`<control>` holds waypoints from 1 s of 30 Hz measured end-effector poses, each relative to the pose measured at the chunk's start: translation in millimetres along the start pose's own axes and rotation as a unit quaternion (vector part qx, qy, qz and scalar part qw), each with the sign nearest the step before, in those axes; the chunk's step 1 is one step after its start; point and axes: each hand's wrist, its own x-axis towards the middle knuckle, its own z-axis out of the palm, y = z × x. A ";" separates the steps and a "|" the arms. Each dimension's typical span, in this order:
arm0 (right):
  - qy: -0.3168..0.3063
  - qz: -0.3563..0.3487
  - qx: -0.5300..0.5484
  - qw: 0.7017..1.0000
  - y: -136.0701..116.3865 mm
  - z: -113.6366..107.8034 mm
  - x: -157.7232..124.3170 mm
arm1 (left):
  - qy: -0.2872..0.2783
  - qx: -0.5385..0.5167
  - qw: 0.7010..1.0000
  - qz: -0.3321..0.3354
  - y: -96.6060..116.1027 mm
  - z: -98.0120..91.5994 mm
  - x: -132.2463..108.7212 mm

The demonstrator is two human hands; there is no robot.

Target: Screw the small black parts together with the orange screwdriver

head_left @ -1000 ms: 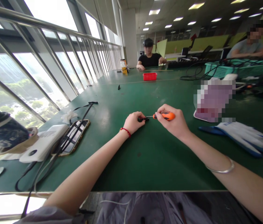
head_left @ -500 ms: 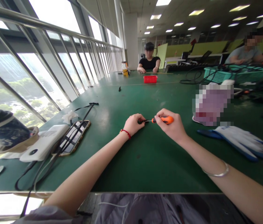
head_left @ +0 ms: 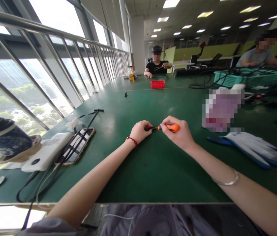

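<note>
My right hand point(head_left: 177, 132) is closed around a small orange-handled screwdriver point(head_left: 170, 127), its shaft pointing left. My left hand point(head_left: 140, 131) is curled on a small black part point(head_left: 148, 128) that the screwdriver's tip meets. Both hands rest low over the green table point(head_left: 158, 164), near its middle, a red cord on my left wrist and a silver bangle on my right forearm.
A white and blue work glove point(head_left: 251, 149) lies to the right. At the left edge sit a phone point(head_left: 76, 149), a white power bank point(head_left: 46, 154), cables and a dark cup point(head_left: 3, 139). A red tray point(head_left: 157, 84) and a seated person point(head_left: 156, 64) are at the far end.
The screwdriver has slid a little to the left, closing the gap to the black part. Both hands stay in the same place. The far person has raised a hand.
</note>
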 end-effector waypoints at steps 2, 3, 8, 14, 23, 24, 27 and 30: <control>0.006 -0.006 0.000 1.000 -0.5 -0.4 0.1 | 0.000 0.003 1.000 0.001 0.0 -0.3 0.0; 0.007 -0.006 -0.003 1.000 -0.7 -0.6 0.2 | 0.000 0.003 1.000 0.001 0.0 -0.4 0.1; 0.006 0.008 -0.019 1.000 -0.3 -0.9 0.8 | -0.003 0.000 1.000 0.002 0.4 -0.9 0.0; -0.019 0.006 -0.040 0.999 -0.6 -0.4 -1.4 | -0.001 0.003 1.000 0.006 -0.4 0.1 -0.4; 0.018 -0.040 -0.006 0.999 1.3 -4.0 -2.5 | -0.003 -0.007 1.000 0.008 -0.1 1.2 -0.6; 0.024 -0.048 -0.004 0.999 1.7 -4.8 -2.6 | -0.004 -0.009 1.000 0.009 -0.2 1.2 -0.6; 0.025 -0.058 -0.013 0.998 2.4 -5.0 -2.9 | -0.005 -0.009 1.000 0.009 -0.5 1.1 -0.6; 0.015 -0.059 -0.021 0.998 3.0 -3.0 -3.4 | -0.004 -0.007 1.000 0.007 -0.6 0.6 -0.7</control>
